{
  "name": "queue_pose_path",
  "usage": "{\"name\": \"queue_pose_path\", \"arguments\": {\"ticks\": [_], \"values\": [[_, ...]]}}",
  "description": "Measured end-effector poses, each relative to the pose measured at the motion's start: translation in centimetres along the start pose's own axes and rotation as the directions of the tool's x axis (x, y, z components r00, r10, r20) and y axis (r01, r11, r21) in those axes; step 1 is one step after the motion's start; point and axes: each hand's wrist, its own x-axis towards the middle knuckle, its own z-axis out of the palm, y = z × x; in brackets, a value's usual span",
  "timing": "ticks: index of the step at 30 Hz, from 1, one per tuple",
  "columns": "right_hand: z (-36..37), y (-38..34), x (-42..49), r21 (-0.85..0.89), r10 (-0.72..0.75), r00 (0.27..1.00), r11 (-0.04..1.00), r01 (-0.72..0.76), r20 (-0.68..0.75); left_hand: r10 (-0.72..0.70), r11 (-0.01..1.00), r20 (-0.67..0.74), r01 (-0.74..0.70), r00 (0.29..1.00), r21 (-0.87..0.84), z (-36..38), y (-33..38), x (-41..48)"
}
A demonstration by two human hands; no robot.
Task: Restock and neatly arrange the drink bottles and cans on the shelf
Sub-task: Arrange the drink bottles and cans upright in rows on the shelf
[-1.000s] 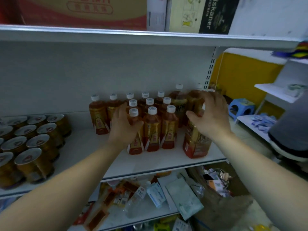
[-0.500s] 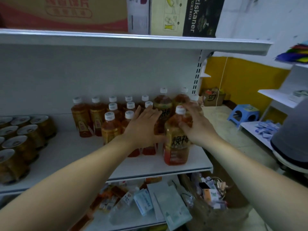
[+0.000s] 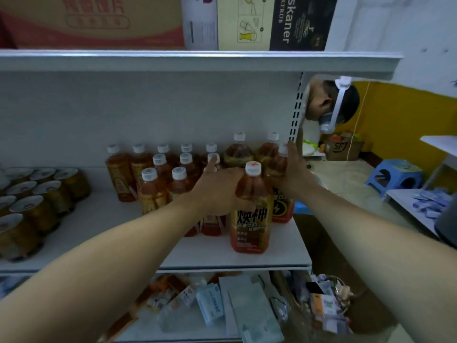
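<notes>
On the white shelf point(image 3: 247, 261), small amber tea bottles point(image 3: 153, 191) with white caps stand in rows. Right of them are larger amber bottles. The front large bottle point(image 3: 251, 219), with a yellow label, stands near the shelf edge. My left hand point(image 3: 217, 191) wraps its left shoulder and also leans against the small bottles. My right hand point(image 3: 290, 177) grips a second large bottle point(image 3: 282, 209) just behind, at the shelf's right end. Two more large bottles point(image 3: 238, 152) stand at the back.
Gold cans point(image 3: 37, 201) fill the shelf's left side. The upper shelf point(image 3: 197, 60) carries cardboard boxes. Another person's head point(image 3: 331, 105) shows behind the shelf upright. A blue stool point(image 3: 393, 174) stands on the floor at right. Packets point(image 3: 222, 305) litter the lower shelf.
My right hand has left the front large bottle and taken the one behind it. My left hand has slid right from the small bottles onto the front large bottle.
</notes>
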Motion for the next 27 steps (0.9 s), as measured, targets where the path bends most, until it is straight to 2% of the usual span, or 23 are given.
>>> {"name": "queue_pose_path", "arguments": {"ticks": [3,7,11,13,18,21,23,27], "values": [[0.3,1.2,0.0,-0.015,-0.065,0.996,0.998,0.064,-0.061,-0.04,0.999,0.01,0.04,0.999,0.026,-0.2,-0.3,1.1],[0.1,1.9,0.2,0.071,-0.169,0.985,0.983,0.171,-0.038,-0.091,0.994,0.006,0.091,0.996,0.055,-0.3,-1.8,2.5],[-0.1,2.4,0.1,-0.082,-0.259,0.96,0.965,0.25,-0.11,-0.197,0.967,-0.018,0.197,0.98,0.164,0.6,-3.0,4.0],[-0.4,2.6,-0.1,-0.005,-0.299,0.953,0.954,0.3,-0.05,-0.222,0.954,-0.053,0.228,0.974,0.195,1.0,-3.3,4.6],[-0.9,2.8,0.4,0.087,-0.207,0.977,0.975,0.203,0.042,-0.254,0.92,-0.026,0.25,0.967,0.301,1.1,-3.0,5.8],[-0.8,2.8,0.8,0.091,-0.175,0.983,0.981,0.17,0.048,-0.264,0.928,0.076,0.232,0.962,0.292,0.7,-3.2,6.1],[-0.6,2.8,1.0,0.095,-0.166,0.985,0.982,0.161,0.046,-0.281,0.913,0.143,0.219,0.949,0.344,0.6,-3.4,6.1],[-0.4,2.9,1.0,0.087,-0.193,0.981,0.978,0.191,0.018,-0.299,0.896,0.067,0.257,0.952,0.361,1.0,-3.4,5.7]]}}
